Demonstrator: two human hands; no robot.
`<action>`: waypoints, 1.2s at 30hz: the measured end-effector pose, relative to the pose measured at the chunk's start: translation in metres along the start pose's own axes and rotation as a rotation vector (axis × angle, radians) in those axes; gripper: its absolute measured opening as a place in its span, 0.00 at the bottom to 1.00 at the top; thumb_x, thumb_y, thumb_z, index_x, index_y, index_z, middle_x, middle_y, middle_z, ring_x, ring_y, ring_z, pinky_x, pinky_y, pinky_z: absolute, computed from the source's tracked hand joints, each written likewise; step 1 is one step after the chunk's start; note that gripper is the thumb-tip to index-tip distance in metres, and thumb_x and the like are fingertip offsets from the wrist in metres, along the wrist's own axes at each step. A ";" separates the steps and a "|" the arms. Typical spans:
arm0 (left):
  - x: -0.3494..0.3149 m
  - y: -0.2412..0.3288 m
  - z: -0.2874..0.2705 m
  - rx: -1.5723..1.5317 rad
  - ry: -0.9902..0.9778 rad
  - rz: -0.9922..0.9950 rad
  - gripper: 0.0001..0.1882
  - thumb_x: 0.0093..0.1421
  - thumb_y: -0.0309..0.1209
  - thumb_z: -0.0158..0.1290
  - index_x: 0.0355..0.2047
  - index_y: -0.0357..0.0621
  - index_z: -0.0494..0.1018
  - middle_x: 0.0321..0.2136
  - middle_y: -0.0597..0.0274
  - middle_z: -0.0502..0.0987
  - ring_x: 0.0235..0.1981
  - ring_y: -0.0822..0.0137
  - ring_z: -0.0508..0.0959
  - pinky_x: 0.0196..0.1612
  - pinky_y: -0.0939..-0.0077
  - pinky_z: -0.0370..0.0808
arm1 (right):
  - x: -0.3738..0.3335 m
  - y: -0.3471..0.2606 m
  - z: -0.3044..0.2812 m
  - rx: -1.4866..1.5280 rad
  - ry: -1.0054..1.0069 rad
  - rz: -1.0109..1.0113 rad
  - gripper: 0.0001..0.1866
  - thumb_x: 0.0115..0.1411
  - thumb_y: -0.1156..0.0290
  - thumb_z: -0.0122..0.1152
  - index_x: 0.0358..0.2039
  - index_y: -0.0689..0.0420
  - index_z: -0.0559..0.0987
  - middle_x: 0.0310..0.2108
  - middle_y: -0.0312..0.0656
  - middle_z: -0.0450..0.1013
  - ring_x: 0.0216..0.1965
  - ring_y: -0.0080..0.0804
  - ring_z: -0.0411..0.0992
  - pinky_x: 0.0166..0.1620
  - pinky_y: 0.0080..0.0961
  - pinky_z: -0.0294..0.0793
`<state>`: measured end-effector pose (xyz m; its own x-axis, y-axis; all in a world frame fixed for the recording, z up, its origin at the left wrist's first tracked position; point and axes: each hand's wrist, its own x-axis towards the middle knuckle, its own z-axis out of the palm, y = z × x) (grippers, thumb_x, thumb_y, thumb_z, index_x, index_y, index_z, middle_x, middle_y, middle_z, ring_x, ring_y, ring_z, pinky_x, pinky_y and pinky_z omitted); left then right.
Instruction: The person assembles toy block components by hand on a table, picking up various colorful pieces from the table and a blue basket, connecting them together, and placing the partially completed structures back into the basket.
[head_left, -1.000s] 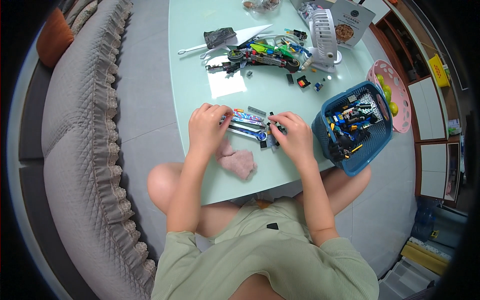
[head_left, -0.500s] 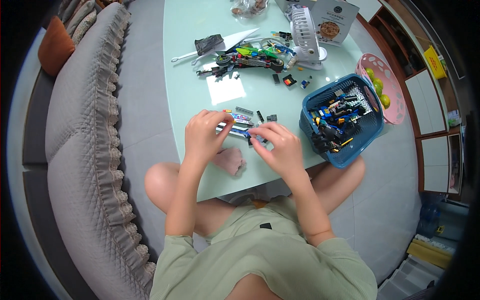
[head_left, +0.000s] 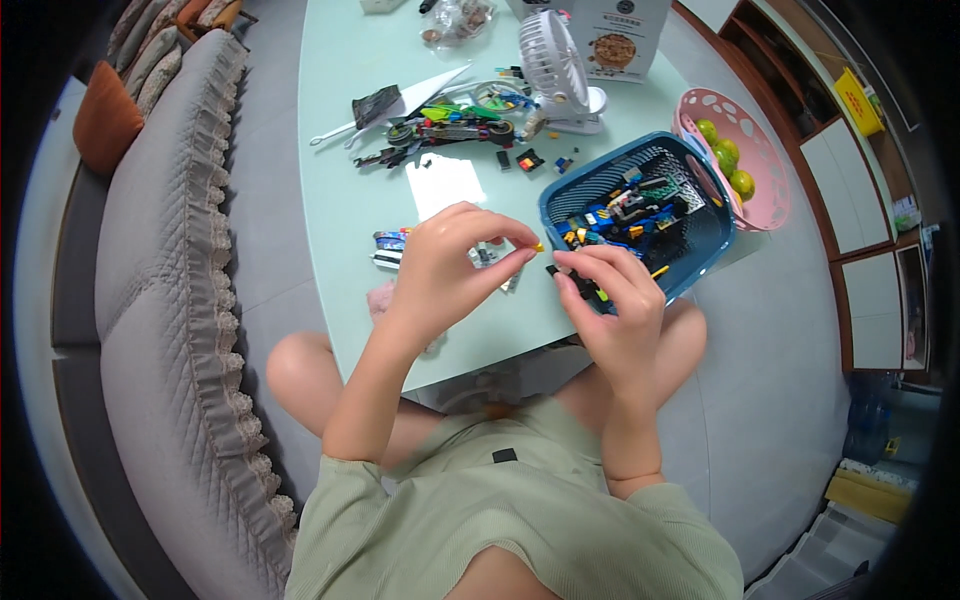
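My left hand (head_left: 462,262) is closed in a pinch over the table, with a tiny yellow building brick (head_left: 540,247) at its fingertips. Close by on the right, my right hand (head_left: 622,292) has thumb and fingers closed on a dark building-brick piece (head_left: 553,270), mostly covered by the fingers. Beyond that hand stands a blue basket (head_left: 712,262) holding a jumble of bricks (head_left: 622,212). Partly behind my left hand lie grey bricks (head_left: 484,256) and blue-and-white pieces (head_left: 388,250). A pink cloth (head_left: 380,299) is half hidden by my left forearm.
Farther up the glass table (head_left: 345,215) lie a brick-built vehicle (head_left: 450,130), loose bricks (head_left: 529,160) and a dark packet (head_left: 376,106). A white fan (head_left: 553,62) stands near a printed box (head_left: 618,40). Right of the blue basket is a pink basket (head_left: 765,170) with green fruit.
Both hands have moved right, toward the blue basket. A yellow brick now shows in my left fingertips. The view has shifted, so the table things appear farther left.
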<state>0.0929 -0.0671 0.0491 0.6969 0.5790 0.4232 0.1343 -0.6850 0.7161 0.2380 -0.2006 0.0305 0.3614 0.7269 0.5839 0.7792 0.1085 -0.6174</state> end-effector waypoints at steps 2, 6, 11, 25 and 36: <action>0.011 0.004 0.014 0.020 -0.019 0.026 0.08 0.49 0.22 0.66 0.31 0.45 0.83 0.29 0.66 0.84 0.31 0.69 0.79 0.36 0.73 0.76 | -0.001 0.007 -0.013 -0.030 0.025 0.083 0.12 0.48 0.76 0.70 0.36 0.53 0.85 0.33 0.37 0.78 0.35 0.36 0.77 0.38 0.30 0.76; 0.030 0.008 0.038 0.033 -0.044 0.090 0.08 0.49 0.22 0.66 0.31 0.45 0.83 0.28 0.65 0.83 0.31 0.69 0.79 0.36 0.74 0.76 | -0.005 0.033 -0.029 -0.058 0.069 0.142 0.12 0.50 0.76 0.70 0.36 0.53 0.86 0.34 0.37 0.78 0.36 0.36 0.77 0.39 0.31 0.76; 0.048 0.016 0.062 -0.078 -0.142 0.105 0.07 0.50 0.24 0.66 0.31 0.44 0.83 0.28 0.64 0.83 0.30 0.68 0.79 0.36 0.73 0.76 | -0.001 0.051 -0.045 -0.113 0.074 0.212 0.11 0.52 0.75 0.69 0.37 0.53 0.86 0.34 0.38 0.78 0.36 0.37 0.77 0.40 0.31 0.76; 0.067 0.005 0.087 0.100 -0.176 0.125 0.08 0.50 0.26 0.65 0.33 0.49 0.84 0.28 0.67 0.83 0.31 0.64 0.80 0.35 0.70 0.77 | 0.005 0.082 -0.044 -0.081 0.099 0.260 0.13 0.51 0.75 0.69 0.39 0.54 0.85 0.34 0.39 0.79 0.36 0.37 0.77 0.41 0.31 0.76; 0.066 0.003 0.080 0.107 -0.205 0.153 0.07 0.53 0.27 0.63 0.34 0.47 0.82 0.33 0.65 0.83 0.36 0.61 0.80 0.39 0.68 0.77 | 0.003 0.081 -0.040 -0.112 0.096 0.195 0.11 0.51 0.75 0.71 0.37 0.55 0.85 0.32 0.39 0.79 0.35 0.36 0.77 0.39 0.30 0.75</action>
<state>0.1954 -0.0665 0.0348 0.8414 0.3713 0.3927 0.0829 -0.8067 0.5851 0.3226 -0.2166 0.0034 0.5537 0.6581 0.5102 0.7398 -0.1076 -0.6641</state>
